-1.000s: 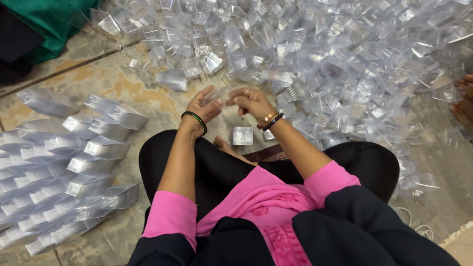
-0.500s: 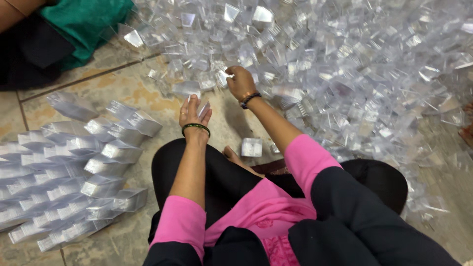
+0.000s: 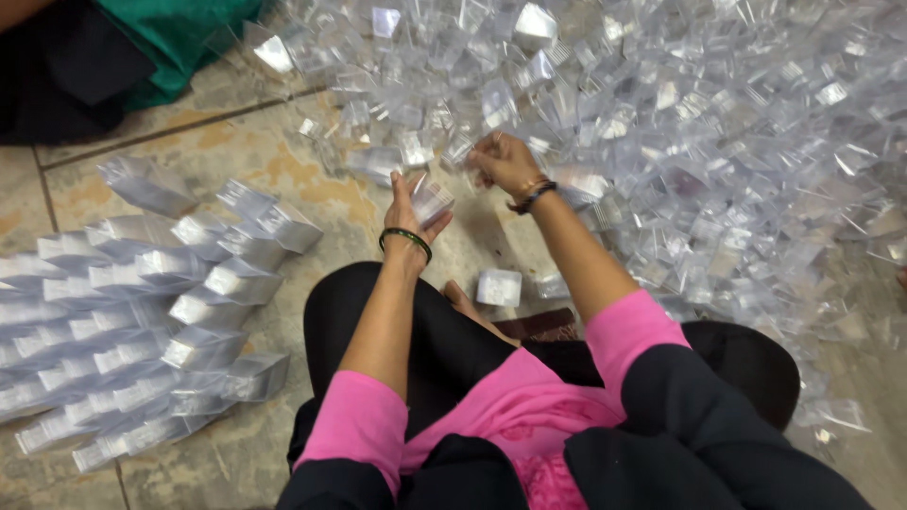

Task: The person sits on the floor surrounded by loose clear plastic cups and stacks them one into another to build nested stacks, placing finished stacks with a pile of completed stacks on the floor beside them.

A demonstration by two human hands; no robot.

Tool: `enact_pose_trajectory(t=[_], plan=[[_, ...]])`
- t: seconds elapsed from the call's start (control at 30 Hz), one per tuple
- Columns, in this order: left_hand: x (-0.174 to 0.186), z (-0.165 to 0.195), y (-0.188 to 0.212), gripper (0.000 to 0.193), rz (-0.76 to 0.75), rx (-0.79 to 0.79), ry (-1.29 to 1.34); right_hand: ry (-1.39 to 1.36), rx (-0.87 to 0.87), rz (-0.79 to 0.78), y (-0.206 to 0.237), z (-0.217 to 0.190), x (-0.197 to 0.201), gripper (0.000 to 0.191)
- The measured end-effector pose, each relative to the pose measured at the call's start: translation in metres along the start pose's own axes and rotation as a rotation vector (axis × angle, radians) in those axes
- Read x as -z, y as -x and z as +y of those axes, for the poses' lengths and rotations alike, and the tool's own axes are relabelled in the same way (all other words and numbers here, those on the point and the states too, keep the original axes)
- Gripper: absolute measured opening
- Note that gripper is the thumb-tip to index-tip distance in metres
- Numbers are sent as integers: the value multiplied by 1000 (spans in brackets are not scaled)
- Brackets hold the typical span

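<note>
Tiled floor [image 3: 236, 156] — heap of clear plastic boxes [image 3: 718, 123], stacked rows [image 3: 123, 312], perhaps green cloth [image 3: 175, 33]

A single head-worn camera looks steeply down from close above at the seated person's lap, forearms and the tiled floor [image 3: 236, 161] ahead.

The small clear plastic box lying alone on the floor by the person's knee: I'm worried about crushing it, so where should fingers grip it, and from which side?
Judging by its pose, the small clear plastic box sits flat on the tile floor, apart from the pile of clear boxes. Probably best to come from above and pinch two opposite side walls near the folded edges, where thin plastic looks stiffest, not the flat top.
</note>
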State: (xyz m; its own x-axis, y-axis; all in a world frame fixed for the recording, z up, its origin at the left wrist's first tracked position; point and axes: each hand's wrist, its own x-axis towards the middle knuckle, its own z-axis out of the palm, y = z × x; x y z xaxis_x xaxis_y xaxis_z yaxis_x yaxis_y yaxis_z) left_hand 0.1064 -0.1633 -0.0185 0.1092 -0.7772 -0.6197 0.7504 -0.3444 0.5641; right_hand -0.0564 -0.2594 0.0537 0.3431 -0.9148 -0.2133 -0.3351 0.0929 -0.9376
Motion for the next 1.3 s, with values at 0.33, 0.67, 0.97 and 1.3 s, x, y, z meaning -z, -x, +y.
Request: enact_pose_trajectory(t=[0.33,0.67,0.97,1.3], plan=[[-13,-20,42,57,-500,-132,-346,163,84,165,69,45,-7,31],[-15,-26,47,54,-532,-230,-769,379,525,176,197,46,27,21],[-39,-38,50,82,-770,191,-1415,693,507,80,176,99,-2,26],[-34,-61,113,57,-519,25,-855,-358,-112,-102,206,80,94,39]])
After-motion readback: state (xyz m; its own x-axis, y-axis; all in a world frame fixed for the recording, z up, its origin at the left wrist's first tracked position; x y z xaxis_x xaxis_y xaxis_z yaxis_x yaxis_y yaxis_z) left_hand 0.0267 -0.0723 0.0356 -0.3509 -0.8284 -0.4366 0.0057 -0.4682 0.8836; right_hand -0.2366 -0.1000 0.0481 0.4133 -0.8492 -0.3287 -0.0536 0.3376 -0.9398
